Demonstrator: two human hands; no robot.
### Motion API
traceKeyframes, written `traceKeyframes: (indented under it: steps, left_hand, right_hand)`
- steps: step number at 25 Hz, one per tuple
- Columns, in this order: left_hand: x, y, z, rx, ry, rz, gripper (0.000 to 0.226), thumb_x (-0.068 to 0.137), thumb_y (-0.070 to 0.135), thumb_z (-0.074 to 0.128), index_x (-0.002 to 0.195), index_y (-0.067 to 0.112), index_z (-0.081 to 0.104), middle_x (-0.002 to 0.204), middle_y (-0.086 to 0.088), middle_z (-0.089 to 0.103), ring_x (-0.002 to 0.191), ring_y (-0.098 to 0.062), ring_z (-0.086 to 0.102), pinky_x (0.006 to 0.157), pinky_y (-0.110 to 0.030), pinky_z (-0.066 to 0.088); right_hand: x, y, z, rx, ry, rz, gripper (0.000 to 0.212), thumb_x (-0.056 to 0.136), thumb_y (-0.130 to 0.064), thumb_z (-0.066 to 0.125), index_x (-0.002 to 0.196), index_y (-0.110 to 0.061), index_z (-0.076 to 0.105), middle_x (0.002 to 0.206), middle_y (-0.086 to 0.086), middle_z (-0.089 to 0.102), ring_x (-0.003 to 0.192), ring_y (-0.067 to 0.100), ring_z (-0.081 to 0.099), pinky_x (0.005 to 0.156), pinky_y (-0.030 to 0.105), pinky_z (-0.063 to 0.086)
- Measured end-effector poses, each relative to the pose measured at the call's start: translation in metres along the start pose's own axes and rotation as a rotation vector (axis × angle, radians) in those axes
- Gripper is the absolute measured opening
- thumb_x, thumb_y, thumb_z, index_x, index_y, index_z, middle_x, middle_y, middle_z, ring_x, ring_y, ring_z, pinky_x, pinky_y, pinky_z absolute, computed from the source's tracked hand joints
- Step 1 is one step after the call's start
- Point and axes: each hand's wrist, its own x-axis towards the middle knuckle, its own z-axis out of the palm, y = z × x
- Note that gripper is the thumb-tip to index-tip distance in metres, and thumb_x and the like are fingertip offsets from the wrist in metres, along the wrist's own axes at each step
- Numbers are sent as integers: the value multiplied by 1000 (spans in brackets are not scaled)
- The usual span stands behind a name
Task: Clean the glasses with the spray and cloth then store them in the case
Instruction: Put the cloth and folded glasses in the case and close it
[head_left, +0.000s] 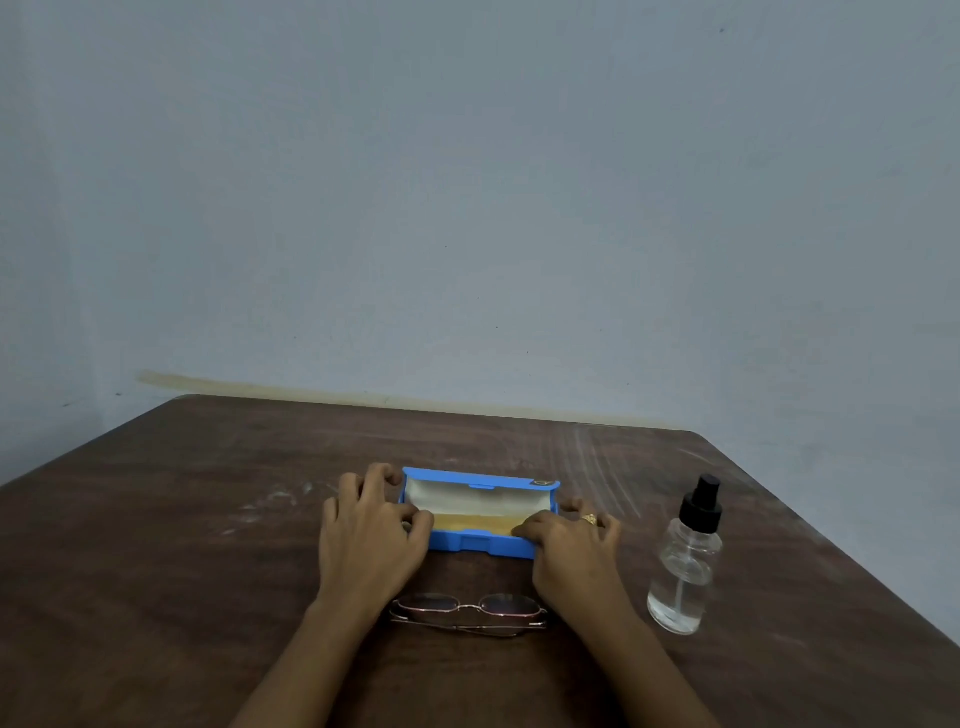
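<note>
**Now for the cloth (472, 521)**

The case (467, 543) lies open mid-table (208, 519), its long axis left to right, its lid tipped up at the back. The left hand (369, 525) grips its left end, fingers curled round the wall. The right hand (569, 535) sits at the right front corner, fingertips bent onto the yellow cloth inside; whether they pinch it I cannot tell. The glasses (467, 610) lie folded on the table just on the person's side of the case, between the wrists, also left to right, touched by neither hand. The spray (685, 571) stands upright, off to the right, nearer the right hand. The cloth probably comes out first. It lies under the right fingertips, so that hand is better placed, while the left steadies the case.
</note>
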Motion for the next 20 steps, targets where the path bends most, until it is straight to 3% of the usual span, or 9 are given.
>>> traceKeyframes:
  steps: [5,9,12,15,20]
  left_hand:
    - [-2,-3,2,-41,3,8,29,87,40,46,98,26,69,132,7,41,113,-12,32,82,-25,25]
    - [-8,-4,-3,-165,81,-21,26,88,34,52,104,20,66,118,1,51,106,-14,38,80,-25,26]
    - [-16,-3,-11,-270,122,-60,19,88,23,54,100,16,66,107,-4,58,101,-19,44,82,-32,35]
    - [-25,-4,-17,-341,102,-108,18,89,21,51,100,15,63,99,-3,61,95,-18,48,75,-33,42]
    - [-38,-8,-26,-476,106,-188,14,88,25,53,84,13,59,72,1,59,73,-18,53,61,-30,37]
  right_hand:
    - [-1,-2,-3,67,37,-3,43,88,-6,38,120,-28,56,129,-11,55,134,23,21,104,40,9]
    - [-7,-3,-9,158,208,-27,37,88,-7,42,116,-27,57,124,-9,55,122,17,33,87,28,12]
    - [-15,-6,-13,244,290,-48,35,84,-2,46,112,-20,59,119,0,56,113,21,42,84,29,19]
    - [-24,-11,-13,313,357,-61,34,81,4,49,107,-13,62,109,5,60,101,24,48,81,26,25]
    - [-39,-13,-17,445,376,-13,21,86,2,51,100,-7,63,102,8,61,97,22,52,81,21,33]
